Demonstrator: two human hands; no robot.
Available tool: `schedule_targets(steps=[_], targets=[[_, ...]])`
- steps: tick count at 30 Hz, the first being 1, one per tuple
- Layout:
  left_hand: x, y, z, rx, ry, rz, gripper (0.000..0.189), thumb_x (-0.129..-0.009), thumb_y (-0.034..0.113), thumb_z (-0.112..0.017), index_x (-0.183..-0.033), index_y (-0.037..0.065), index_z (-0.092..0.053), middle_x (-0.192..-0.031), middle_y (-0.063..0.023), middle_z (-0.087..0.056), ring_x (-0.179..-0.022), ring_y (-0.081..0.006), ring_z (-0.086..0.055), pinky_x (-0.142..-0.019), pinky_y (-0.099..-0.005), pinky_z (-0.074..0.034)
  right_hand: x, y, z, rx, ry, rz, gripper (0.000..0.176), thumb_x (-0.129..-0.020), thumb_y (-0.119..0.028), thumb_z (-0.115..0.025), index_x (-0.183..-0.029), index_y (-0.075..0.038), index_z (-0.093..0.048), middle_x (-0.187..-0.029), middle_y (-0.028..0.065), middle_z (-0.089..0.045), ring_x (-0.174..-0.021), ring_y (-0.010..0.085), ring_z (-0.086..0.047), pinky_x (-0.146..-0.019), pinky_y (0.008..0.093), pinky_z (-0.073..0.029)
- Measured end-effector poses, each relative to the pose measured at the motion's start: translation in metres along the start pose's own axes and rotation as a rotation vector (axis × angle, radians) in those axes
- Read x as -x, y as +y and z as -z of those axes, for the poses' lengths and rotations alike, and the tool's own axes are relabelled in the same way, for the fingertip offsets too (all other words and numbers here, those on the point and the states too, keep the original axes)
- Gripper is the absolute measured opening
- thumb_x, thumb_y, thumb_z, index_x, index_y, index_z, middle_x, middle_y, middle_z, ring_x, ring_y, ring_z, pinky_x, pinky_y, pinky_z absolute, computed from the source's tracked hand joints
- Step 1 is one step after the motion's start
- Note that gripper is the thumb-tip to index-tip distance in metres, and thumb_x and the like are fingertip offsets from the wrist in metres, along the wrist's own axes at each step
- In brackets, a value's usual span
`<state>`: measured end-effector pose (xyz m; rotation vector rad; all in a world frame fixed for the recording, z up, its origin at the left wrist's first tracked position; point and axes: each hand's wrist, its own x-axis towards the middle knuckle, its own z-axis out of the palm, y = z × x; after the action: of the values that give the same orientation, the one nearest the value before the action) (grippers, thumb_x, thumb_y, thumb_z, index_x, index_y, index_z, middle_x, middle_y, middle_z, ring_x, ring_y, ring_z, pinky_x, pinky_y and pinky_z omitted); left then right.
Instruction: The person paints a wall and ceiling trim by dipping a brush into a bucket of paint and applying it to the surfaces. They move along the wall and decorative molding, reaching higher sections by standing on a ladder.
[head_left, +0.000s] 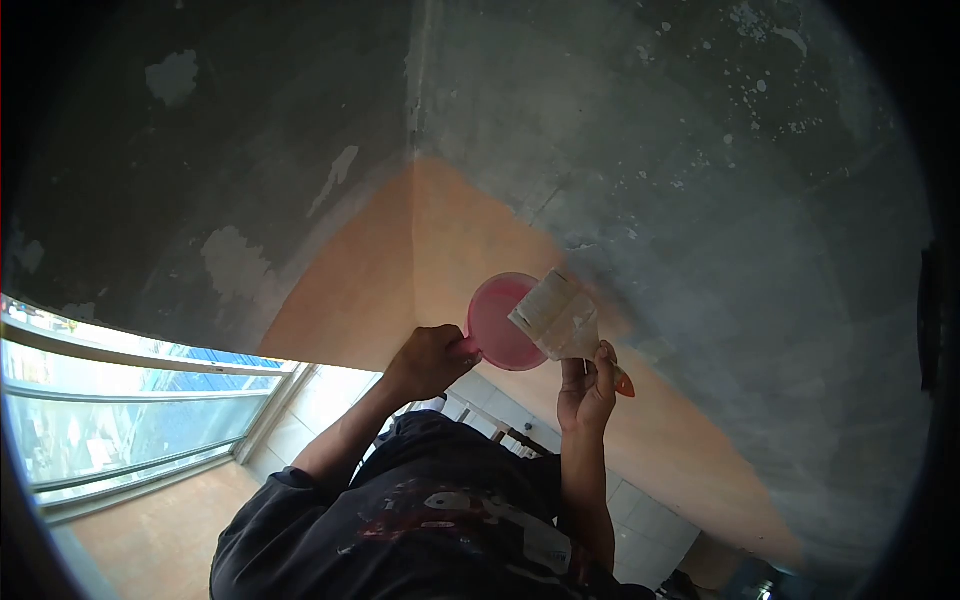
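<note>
My left hand [432, 362] is closed round the short handle of a pink plastic dipper [490, 325], whose round bowl faces me in front of the wall corner. My right hand [588, 392] grips a wide, flat paintbrush [560, 318], its pale, coated head pointing up and left. The brush head overlaps the right side of the dipper bowl in this view. A reddish-orange handle end [625, 384] sticks out beside my right fingers. What lies inside the bowl is partly hidden behind the brush.
Dark grey surfaces [640, 130] with pale patches and specks meet an orange area [460, 230] around the corner. At the left is a window with glass panes [130, 425] and a frame. Pale tiles [640, 520] and a dark rail show below me.
</note>
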<state>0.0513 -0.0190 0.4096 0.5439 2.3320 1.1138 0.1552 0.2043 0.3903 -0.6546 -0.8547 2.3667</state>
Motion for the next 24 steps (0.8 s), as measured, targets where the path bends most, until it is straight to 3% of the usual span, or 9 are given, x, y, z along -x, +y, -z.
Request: schedule_targets(steps=[5,7,19,24], targets=[[0.000,0.008,0.003,-0.014,-0.041,0.027,0.035,-0.085,0.033,-0.070,-0.096,0.000,-0.066,-0.085,-0.0154,-0.067,-0.078,-0.0258,-0.065,-0.073,-0.0377,-0.050,0.000,-0.003,-0.009,0.016,-0.015,0.122,0.020,-0.089,-0.016,-0.067,-0.105,-0.009,-0.058,-0.107,0.0075,-0.062,-0.105,0.0219,-0.061,-0.094,0.0413,-0.054],[0.000,0.006,0.002,0.011,-0.018,0.010,0.035,-0.085,0.033,-0.069,-0.096,0.000,-0.066,-0.084,-0.0154,-0.067,-0.078,-0.0259,-0.065,-0.073,-0.0378,-0.050,-0.001,-0.007,-0.012,0.099,-0.065,0.179,0.014,-0.089,-0.017,-0.067,-0.100,-0.011,-0.061,-0.114,0.0077,-0.060,-0.112,0.0240,-0.058,-0.099,0.0401,-0.051],[0.006,0.006,0.002,0.045,0.062,-0.014,0.034,-0.086,0.032,-0.069,-0.095,0.000,-0.067,-0.082,-0.0149,-0.066,-0.075,-0.0242,-0.064,-0.072,-0.0363,-0.049,0.005,-0.006,-0.038,-0.058,-0.033,0.006,0.022,-0.088,-0.021,-0.069,-0.102,-0.007,-0.060,-0.126,0.0102,-0.053,-0.123,0.0235,-0.051,-0.112,0.0368,-0.041],[0.007,0.006,0.004,0.066,0.082,-0.008,0.034,-0.086,0.032,-0.069,-0.094,-0.001,-0.067,-0.080,-0.0145,-0.066,-0.073,-0.0234,-0.063,-0.071,-0.0365,-0.049,0.005,-0.016,-0.050,-0.024,-0.076,0.159,0.022,-0.089,-0.019,-0.068,-0.105,-0.007,-0.059,-0.122,0.0105,-0.054,-0.119,0.0237,-0.054,-0.109,0.0388,-0.044]])
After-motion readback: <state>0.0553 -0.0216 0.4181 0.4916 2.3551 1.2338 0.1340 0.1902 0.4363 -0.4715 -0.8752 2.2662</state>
